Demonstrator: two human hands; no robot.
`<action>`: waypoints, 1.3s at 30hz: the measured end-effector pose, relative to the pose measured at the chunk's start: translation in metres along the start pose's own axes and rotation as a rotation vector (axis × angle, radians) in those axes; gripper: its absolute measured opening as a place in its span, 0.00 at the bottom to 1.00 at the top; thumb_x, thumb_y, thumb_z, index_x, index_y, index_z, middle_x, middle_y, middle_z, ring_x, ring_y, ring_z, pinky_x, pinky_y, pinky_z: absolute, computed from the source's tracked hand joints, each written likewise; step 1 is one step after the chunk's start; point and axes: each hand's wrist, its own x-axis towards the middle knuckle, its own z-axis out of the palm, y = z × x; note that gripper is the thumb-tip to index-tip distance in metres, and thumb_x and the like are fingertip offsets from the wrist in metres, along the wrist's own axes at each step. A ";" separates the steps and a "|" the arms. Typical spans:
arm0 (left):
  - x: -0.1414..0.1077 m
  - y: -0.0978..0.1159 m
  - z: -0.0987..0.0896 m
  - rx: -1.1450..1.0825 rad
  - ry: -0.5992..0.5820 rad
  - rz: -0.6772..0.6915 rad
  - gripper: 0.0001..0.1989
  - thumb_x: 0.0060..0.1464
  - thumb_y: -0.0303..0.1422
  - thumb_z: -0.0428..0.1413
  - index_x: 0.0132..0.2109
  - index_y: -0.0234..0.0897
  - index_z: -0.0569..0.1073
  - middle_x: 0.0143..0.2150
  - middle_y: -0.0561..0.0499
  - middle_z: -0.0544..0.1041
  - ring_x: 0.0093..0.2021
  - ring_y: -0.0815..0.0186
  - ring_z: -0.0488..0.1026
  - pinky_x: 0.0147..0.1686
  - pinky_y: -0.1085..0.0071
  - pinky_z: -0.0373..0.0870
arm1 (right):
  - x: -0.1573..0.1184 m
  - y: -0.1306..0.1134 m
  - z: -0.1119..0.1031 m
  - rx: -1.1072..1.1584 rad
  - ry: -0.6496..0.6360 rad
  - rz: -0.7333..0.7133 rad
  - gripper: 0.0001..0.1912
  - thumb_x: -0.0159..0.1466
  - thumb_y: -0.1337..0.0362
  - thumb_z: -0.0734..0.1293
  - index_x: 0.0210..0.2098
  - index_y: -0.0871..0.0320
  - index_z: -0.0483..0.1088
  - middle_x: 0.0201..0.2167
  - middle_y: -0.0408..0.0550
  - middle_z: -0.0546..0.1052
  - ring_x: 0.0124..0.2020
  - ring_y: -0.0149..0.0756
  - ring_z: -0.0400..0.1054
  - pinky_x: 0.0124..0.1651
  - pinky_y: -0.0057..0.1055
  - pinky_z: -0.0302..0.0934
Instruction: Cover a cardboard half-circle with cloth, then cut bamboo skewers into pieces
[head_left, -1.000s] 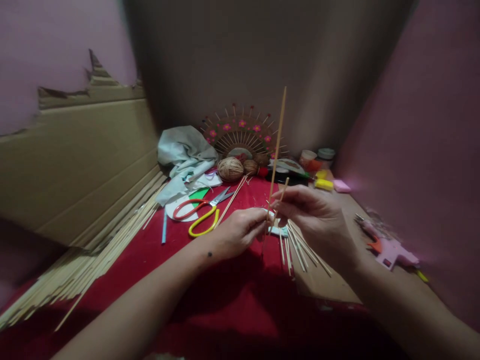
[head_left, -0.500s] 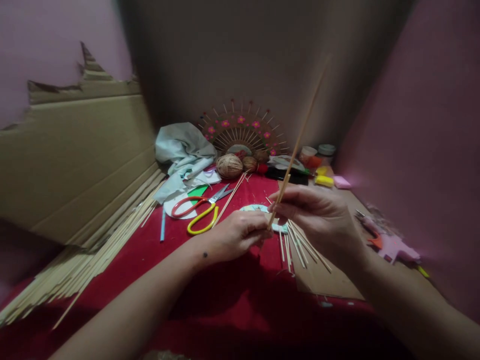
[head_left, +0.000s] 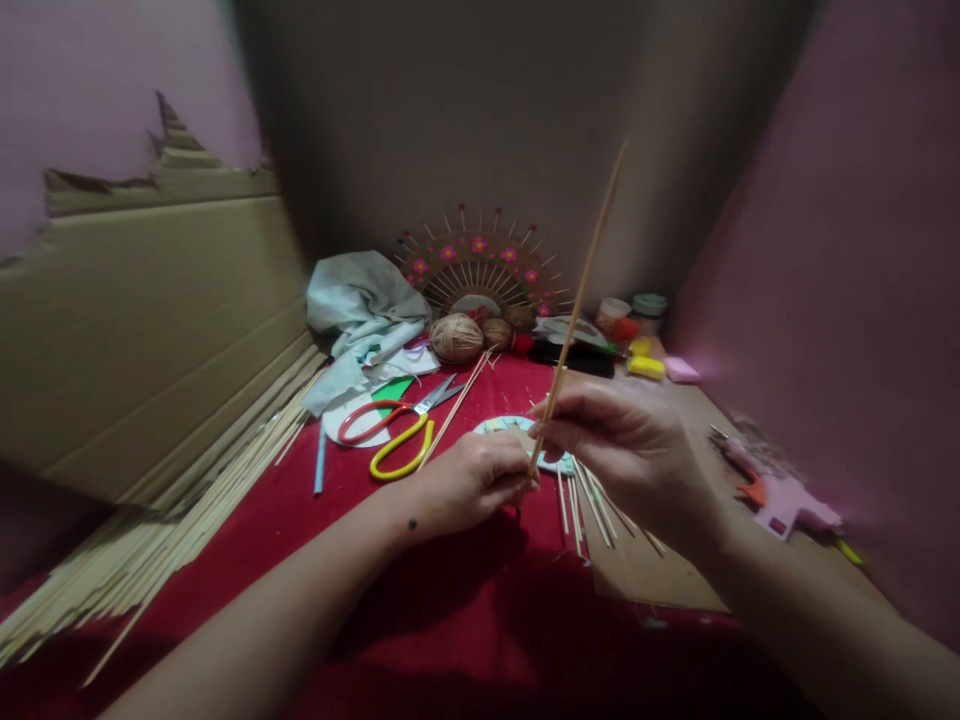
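Observation:
A thin wooden stick [head_left: 587, 285] rises from between my hands, tilted to the upper right. My right hand [head_left: 626, 445] pinches it near its lower part. The closed fingers of my left hand [head_left: 480, 475] hold its bottom end. Whether one stick or two lie together in the fingers, I cannot tell. Behind my hands is a pale round disc [head_left: 501, 425], partly hidden by them. Several short sticks [head_left: 600, 510] fan out below it, over a brown cardboard sheet [head_left: 652, 575].
Red-and-yellow-handled scissors [head_left: 401, 455] lie left of my hands. A long bundle of sticks [head_left: 187, 525] runs along the left beside a cardboard panel [head_left: 165, 340]. Twine balls [head_left: 457, 338] and a flowered fan [head_left: 480, 255] stand behind. A pink glue gun [head_left: 795, 505] lies right.
The stick's upper end has swung left and lower, and both hands have shifted slightly left and down with it. Both hands keep their hold.

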 end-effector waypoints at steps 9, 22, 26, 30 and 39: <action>0.001 0.001 0.002 0.007 -0.003 -0.008 0.07 0.56 0.22 0.50 0.33 0.35 0.71 0.30 0.51 0.73 0.31 0.69 0.69 0.33 0.73 0.66 | 0.000 0.008 0.004 0.137 0.046 0.011 0.05 0.55 0.67 0.71 0.33 0.55 0.78 0.27 0.44 0.78 0.27 0.32 0.71 0.30 0.28 0.68; 0.002 0.001 0.007 -0.011 0.016 0.014 0.08 0.58 0.25 0.50 0.33 0.34 0.72 0.33 0.49 0.75 0.34 0.68 0.71 0.38 0.72 0.67 | 0.003 0.007 0.000 0.173 -0.008 0.100 0.05 0.57 0.66 0.70 0.25 0.58 0.75 0.20 0.44 0.75 0.23 0.30 0.68 0.26 0.26 0.63; 0.003 0.002 0.001 -0.068 0.033 -0.125 0.08 0.59 0.30 0.51 0.37 0.35 0.74 0.35 0.50 0.76 0.35 0.68 0.72 0.39 0.73 0.67 | 0.009 0.012 -0.007 0.301 0.051 0.172 0.04 0.57 0.65 0.70 0.27 0.58 0.76 0.20 0.44 0.75 0.20 0.29 0.68 0.24 0.26 0.64; -0.007 -0.011 -0.037 0.223 0.157 -0.523 0.15 0.63 0.38 0.44 0.45 0.35 0.72 0.36 0.50 0.77 0.35 0.68 0.73 0.38 0.74 0.67 | 0.014 0.021 -0.016 0.443 -0.085 0.349 0.09 0.56 0.62 0.71 0.24 0.61 0.75 0.20 0.49 0.77 0.17 0.31 0.69 0.21 0.25 0.64; -0.038 -0.052 -0.078 0.601 -0.102 -0.985 0.16 0.45 0.39 0.58 0.40 0.35 0.71 0.37 0.42 0.76 0.38 0.55 0.73 0.33 0.67 0.64 | 0.006 0.045 -0.011 0.621 -0.412 0.804 0.12 0.48 0.62 0.75 0.23 0.64 0.71 0.18 0.49 0.76 0.13 0.29 0.67 0.15 0.21 0.61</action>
